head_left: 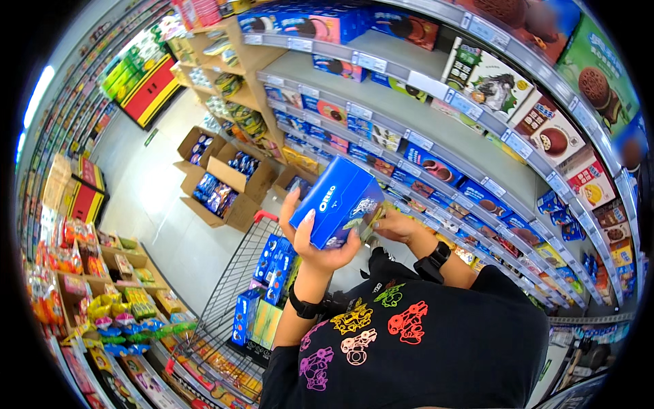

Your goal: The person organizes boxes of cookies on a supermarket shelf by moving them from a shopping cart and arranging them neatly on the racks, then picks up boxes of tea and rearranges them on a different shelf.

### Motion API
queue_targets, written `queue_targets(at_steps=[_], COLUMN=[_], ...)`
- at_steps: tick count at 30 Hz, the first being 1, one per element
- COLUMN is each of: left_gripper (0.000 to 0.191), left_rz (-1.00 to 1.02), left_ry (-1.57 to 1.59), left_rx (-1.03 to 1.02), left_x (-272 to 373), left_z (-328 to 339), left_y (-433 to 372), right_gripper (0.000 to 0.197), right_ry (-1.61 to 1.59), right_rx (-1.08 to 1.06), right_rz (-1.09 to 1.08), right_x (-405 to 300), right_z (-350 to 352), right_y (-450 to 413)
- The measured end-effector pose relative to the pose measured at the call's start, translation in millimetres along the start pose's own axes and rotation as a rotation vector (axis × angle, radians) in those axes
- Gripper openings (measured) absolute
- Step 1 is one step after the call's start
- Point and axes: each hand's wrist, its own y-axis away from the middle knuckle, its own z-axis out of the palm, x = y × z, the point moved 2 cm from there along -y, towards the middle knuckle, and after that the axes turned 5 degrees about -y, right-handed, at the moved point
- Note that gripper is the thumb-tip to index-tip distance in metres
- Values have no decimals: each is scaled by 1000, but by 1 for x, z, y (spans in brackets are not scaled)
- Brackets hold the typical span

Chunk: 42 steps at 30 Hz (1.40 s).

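A blue Oreo box (334,199) is tilted in front of my chest. My left hand (322,245) grips it from beneath, with the fingers spread along its near side and the thumb at its lower right corner. At the box's right end is my right hand (398,225), its fingers bent close to that end. That part is blurred, so I cannot tell whether the right fingers grip the box. Each wrist wears a black band. Below and left of the box stands a wire shopping cart (214,301) with several blue snack boxes (246,314) inside.
Shelves (327,87) of cookie boxes run along the right, with price tags on their edges. Open cardboard cartons (248,189) of blue packets sit on the floor ahead. A wooden display (138,260) of bagged snacks stands left of the cart.
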Motion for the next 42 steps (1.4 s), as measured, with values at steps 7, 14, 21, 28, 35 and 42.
queue_targets(at_steps=[7, 14, 21, 28, 35, 42], left_gripper=[51, 66, 60, 47, 49, 76], left_rz=[-162, -271, -492, -879, -1118, -928], left_ry=[194, 105, 9, 121, 243, 404], left_rx=[-104, -353, -490, -278, -148, 59], left_x=[-50, -103, -159, -188, -197, -200], left_z=[88, 200, 284, 350, 399, 444], left_y=[1, 5, 5, 2, 17, 35], right_gripper=[56, 57, 36, 22, 20, 21], right_ry=[300, 605, 573, 382, 259, 70], right_rx=[390, 703, 760, 590, 712, 711], right_rz=[-300, -543, -454, -230, -184, -231], right_x=[-112, -177, -214, -224, -226, -228], right_z=[-63, -116, -156, -205, -235, -215], right_y=[11, -6, -34, -62, -57, -74])
